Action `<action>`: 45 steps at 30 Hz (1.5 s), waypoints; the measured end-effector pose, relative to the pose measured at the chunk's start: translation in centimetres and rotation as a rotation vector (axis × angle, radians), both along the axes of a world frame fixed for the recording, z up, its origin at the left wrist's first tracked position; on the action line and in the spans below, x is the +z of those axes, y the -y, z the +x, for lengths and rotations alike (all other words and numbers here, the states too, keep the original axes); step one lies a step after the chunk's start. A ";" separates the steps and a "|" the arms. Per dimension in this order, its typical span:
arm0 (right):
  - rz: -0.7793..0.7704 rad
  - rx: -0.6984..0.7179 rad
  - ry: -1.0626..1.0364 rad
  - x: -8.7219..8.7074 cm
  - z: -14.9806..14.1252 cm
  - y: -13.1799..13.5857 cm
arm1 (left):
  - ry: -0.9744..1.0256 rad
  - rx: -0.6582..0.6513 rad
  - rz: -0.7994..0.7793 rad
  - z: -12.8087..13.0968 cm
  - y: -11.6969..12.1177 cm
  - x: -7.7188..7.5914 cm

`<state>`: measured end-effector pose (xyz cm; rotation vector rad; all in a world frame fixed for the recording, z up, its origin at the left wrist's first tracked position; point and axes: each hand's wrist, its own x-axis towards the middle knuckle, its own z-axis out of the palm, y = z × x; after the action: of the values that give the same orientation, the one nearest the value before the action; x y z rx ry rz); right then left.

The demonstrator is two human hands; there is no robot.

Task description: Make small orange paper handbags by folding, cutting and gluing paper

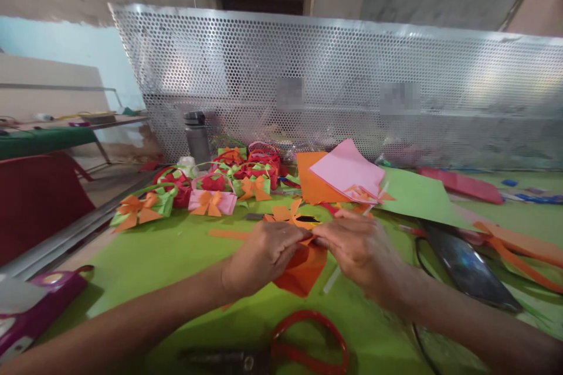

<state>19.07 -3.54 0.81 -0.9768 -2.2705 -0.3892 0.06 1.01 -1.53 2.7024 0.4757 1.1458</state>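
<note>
Both of my hands pinch a folded piece of orange paper (303,272) over the green table top. My left hand (266,252) grips its upper left edge with fingers pressed together. On the upper right edge, my right hand (363,246) is closed, its fingertips nearly meeting the left ones. The fingers hide part of the fold. Just beyond them lie an orange paper bow (288,212) and an orange strip (226,235). Scissors with red handles (310,357) lie nearest to me, below the hands.
Several small paper bags with bows (213,202) stand at the back left by a grey bottle (197,143). Pink paper (349,170) and green paper (417,193) lie behind my right hand. A phone (470,266) rests at right. A perforated metal panel (352,58) borders the table.
</note>
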 end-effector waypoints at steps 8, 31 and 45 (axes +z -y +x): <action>0.118 0.043 0.142 0.0 0.0 0.2 | 0.032 -0.032 0.059 0.0 -0.2 0.1; 0.171 0.003 0.296 -0.3 -0.4 0.3 | 0.037 0.021 0.222 -0.3 -0.5 -1.2; 0.287 -0.020 0.324 -0.9 -0.4 0.1 | 0.004 0.004 0.182 -0.4 -0.7 -1.3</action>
<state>18.68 -3.61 -0.11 -0.8350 -2.3985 -0.9120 -0.37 1.68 -2.88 2.8525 0.3944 1.2521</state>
